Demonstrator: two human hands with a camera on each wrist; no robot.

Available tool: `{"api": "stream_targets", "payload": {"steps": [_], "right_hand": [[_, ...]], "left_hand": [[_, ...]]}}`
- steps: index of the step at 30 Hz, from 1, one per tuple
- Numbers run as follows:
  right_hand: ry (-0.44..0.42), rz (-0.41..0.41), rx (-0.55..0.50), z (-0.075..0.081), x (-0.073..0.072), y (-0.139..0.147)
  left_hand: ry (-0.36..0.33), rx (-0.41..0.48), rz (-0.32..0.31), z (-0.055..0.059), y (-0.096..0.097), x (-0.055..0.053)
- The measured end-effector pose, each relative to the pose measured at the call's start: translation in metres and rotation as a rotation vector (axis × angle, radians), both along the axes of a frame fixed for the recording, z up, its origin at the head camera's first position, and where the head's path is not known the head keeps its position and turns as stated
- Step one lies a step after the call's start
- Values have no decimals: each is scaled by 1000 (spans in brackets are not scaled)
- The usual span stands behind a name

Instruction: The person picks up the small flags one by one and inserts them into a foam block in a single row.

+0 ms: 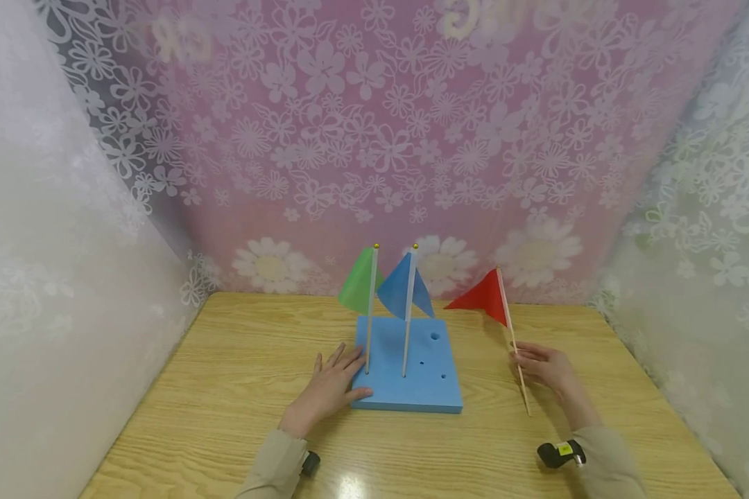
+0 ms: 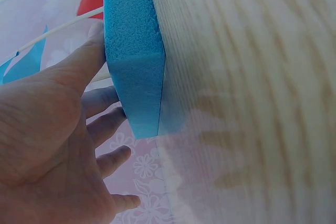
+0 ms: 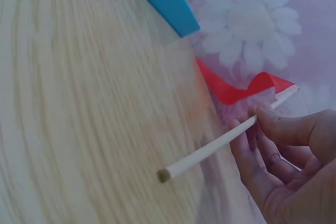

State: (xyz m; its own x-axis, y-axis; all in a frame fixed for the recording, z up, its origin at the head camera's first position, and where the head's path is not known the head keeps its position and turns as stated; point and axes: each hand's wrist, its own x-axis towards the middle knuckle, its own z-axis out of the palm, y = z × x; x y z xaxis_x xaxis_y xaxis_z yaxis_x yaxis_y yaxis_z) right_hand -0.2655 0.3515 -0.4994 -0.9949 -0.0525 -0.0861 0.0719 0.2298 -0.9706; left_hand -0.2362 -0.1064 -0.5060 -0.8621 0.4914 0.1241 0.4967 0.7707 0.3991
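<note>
A blue foam block (image 1: pixel 387 395) with several small holes lies on the table. Two little flags stand upright in it: a green flag (image 1: pixel 357 284) at its left and a blue flag (image 1: pixel 399 287) beside that. My left hand (image 1: pixel 327 388) rests on the block's left edge, fingers spread; in the left wrist view its thumb (image 2: pixel 86 56) lies along the foam's side. To the right of the block, my right hand (image 1: pixel 546 367) pinches the wooden stick of a red flag (image 1: pixel 489 298) between thumb and fingers. The stick tilts, its bare lower end (image 3: pixel 164 175) pointing down toward the table.
Free holes, one larger hole (image 1: pixel 435 336) among them, show in the block's right half. The wooden table (image 1: pixel 225 388) is bounded by a pink flowered curtain (image 1: pixel 374 138) at the back and pale flowered curtains at both sides.
</note>
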Motion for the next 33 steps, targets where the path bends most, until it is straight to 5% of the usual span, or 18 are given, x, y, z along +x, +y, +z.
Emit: {"api": "stream_targets", "payload": {"steps": [33], "right_hand": [[329,-81,-265,34,-1,-126]], "left_hand": [[-1,-5,4,-1,1,1]]}}
